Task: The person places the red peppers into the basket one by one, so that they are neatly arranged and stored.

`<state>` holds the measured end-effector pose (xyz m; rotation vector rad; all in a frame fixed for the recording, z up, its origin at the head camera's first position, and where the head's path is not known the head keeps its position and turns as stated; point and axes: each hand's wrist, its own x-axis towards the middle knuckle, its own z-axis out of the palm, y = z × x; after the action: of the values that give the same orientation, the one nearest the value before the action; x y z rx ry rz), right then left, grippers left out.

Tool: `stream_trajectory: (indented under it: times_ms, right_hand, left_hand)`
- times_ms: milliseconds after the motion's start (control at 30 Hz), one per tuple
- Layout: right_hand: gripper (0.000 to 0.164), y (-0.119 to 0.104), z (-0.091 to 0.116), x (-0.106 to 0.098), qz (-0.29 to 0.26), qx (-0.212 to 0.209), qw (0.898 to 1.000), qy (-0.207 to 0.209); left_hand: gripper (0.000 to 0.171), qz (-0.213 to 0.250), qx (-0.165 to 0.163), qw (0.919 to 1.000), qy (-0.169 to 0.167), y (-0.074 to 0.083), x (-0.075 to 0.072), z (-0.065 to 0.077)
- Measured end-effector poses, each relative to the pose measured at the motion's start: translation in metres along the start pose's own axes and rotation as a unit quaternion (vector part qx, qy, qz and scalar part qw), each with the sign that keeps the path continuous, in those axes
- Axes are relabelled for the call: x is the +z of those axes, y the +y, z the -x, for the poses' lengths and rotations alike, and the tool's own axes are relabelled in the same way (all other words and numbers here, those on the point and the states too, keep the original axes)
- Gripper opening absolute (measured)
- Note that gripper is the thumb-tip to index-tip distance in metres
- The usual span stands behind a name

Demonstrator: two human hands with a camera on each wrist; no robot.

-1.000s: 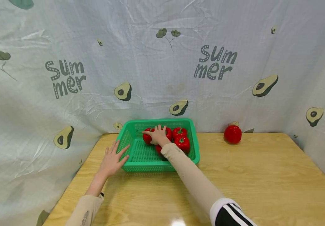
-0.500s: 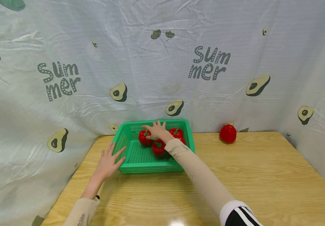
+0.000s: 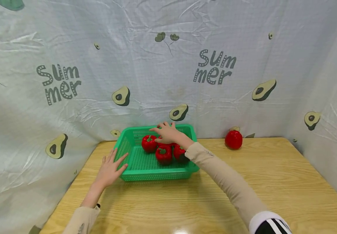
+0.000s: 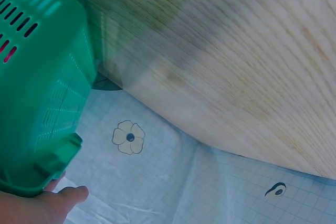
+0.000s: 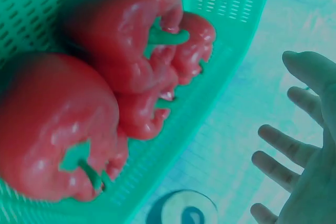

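Note:
A green plastic basket point(image 3: 155, 176) stands at the back of the table, with several red bell peppers point(image 3: 164, 155) grouped in its middle and right. My left hand point(image 3: 109, 170) is at the basket's left side, fingers straight and spread. In the left wrist view its thumb point(image 4: 73, 196) lies beside the basket rim point(image 4: 58, 156), and the other fingers are mostly hidden. Above the peppers' back row hovers my right hand point(image 3: 170, 134), fingers spread, hiding part of them. The right wrist view has that hand point(image 5: 310, 150) holding nothing, apart from the peppers point(image 5: 58, 124).
A red round fruit point(image 3: 233, 139), kind unclear, sits at the table's back edge, right of the basket. A white printed cloth point(image 3: 145, 71) hangs behind and beside the wooden table point(image 3: 244, 175).
My right hand has lifted off the peppers and shifted right, uncovering the front and left ones. The left hand stays by the basket. The head view has turned slightly right.

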<state>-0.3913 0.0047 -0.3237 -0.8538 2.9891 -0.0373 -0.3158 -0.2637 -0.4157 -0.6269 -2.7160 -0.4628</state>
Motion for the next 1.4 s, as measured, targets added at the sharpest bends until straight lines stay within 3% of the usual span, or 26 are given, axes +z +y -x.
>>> stream_trajectory:
  times_ms: [233, 567, 800, 1033, 1400]
  right_hand:
    - [0.048, 0.011, 0.033, -0.007, -0.003, -0.023, 1.000, 0.021]
    - [0.042, 0.036, 0.072, 0.005, -0.001, -0.052, 0.995, 0.088]
    - [0.035, 0.056, 0.096, 0.021, -0.018, -0.081, 0.985, 0.152]
    - [0.032, 0.074, 0.119, 0.038, -0.029, -0.107, 0.965, 0.238]
    - [0.036, 0.107, 0.147, 0.056, -0.002, -0.097, 0.953, 0.287]
  left_hand:
    - [0.048, -0.037, -0.023, 0.9981, -0.043, 0.003, -0.005, -0.002]
    - [0.048, -0.031, -0.017, 0.9985, -0.043, 0.003, -0.003, -0.004]
    - [0.048, -0.029, -0.017, 0.9984, -0.046, 0.003, -0.003, -0.004]
    - [0.048, -0.035, -0.019, 0.9982, -0.046, 0.002, -0.003, -0.002]
    - [0.047, -0.035, -0.015, 0.9984, -0.041, 0.003, -0.003, -0.002]
